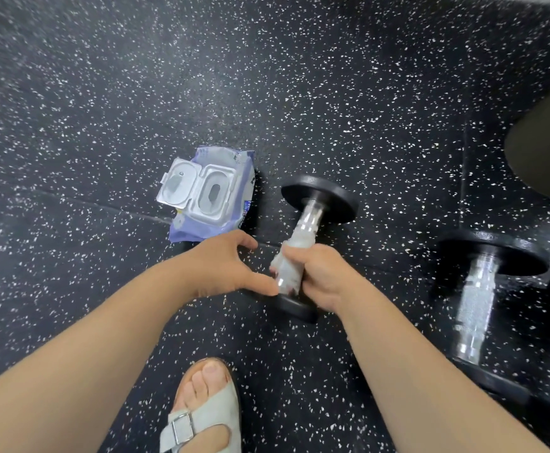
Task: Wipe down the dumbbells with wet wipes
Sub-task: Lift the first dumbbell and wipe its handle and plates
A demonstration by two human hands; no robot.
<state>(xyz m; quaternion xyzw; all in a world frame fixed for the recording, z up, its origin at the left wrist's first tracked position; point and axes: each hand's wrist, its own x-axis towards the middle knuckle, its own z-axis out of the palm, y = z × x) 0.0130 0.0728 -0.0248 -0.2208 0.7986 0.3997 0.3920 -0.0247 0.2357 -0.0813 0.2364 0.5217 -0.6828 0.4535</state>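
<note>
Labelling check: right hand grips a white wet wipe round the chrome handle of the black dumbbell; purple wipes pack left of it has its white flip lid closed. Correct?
One error: the head view shows the white flip lid of the purple wipes pack open. Rest holds: right hand grips the white wet wipe round the chrome handle of the black dumbbell, pack left of it.

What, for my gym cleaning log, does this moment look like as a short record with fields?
right hand: grips a wet wipe wrapped round the handle of the near dumbbell
left hand: open, holds nothing, beside that handle
second dumbbell: on the floor to the right, untouched
wipes pack: on the floor, lid open
</note>
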